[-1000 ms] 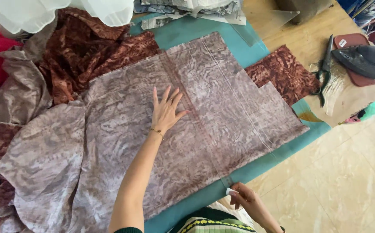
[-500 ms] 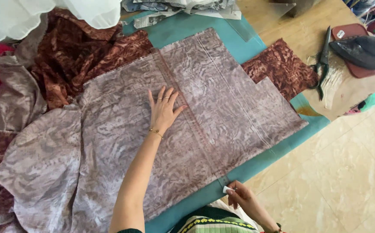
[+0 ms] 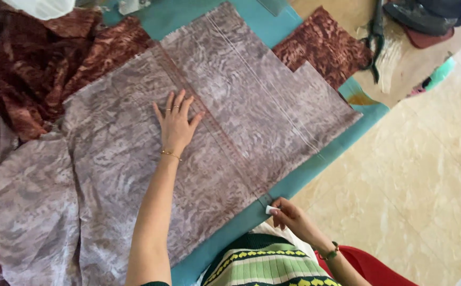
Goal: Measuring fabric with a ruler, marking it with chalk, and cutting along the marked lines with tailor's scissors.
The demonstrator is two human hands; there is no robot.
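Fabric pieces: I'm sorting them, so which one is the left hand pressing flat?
The large pale mauve fabric spread across the teal table, under the left hand; the dark rust-brown pieces lie untouched.

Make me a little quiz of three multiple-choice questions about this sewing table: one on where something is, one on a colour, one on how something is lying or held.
1. Where does the left hand rest?
A. flat on the grey-mauve fabric
B. on the scissors
C. on the floor

2. What colour is the table cover under the cloth?
A. yellow
B. teal
C. black

3. How does the right hand hold the small white chalk piece?
A. lying loose on an open palm
B. pinched in the fingertips at the fabric's near edge
C. not held, dropped on the floor

Answers: 1 A, the spread palm lies on the cloth beside the long ruler. 2 B, teal shows along the cloth's edges. 3 B, the fingertips close on it at the ruler's near end.
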